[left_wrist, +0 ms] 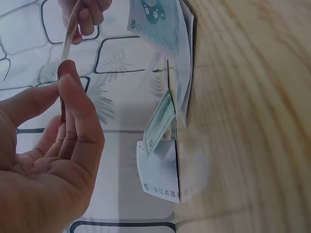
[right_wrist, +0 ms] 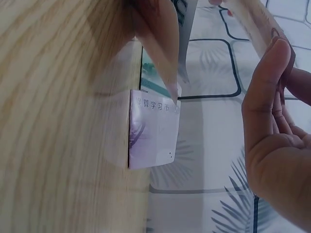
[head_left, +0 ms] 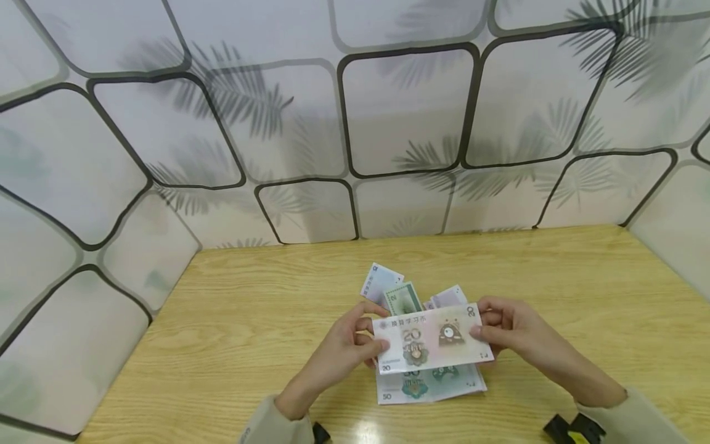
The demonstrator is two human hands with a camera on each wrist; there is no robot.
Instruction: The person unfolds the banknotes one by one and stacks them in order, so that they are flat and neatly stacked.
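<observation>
Right now I hold the 20 play-money note at lower centre of the head view, pinched at its short ends: my left hand at one, my right hand at the other, thumbs on its face, fingers curled behind. It is thin, light and floppy, so the ends are the best hold. Beneath lies the 50 note with other fanned notes on the wooden table, which offers open room on both sides; patterned wall panels close the back.
</observation>
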